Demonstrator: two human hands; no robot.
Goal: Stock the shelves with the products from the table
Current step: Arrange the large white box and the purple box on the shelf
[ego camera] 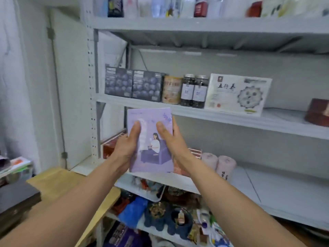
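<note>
Evidently midway, the left grip (pixel 126 146) and right grip (pixel 171 139) are clamping the lavender box (pixel 151 157) upright before the shelves (pixel 222 115), near their left edge, while other products (pixel 194 91) are already sitting there.

On the middle shelf (pixel 276 120) I count two dark blueberry boxes (pixel 119 82), one round tin (pixel 171 90), two dark jars (pixel 187 90) with silver lids, one large white gift box (pixel 236 94) and one dark red box (pixel 317 112) at the far right. The lower shelf (pixel 284 184) carries two pink rolls (pixel 209 159), side by side. One lilac box (pixel 149 116) is held up in front.
</note>
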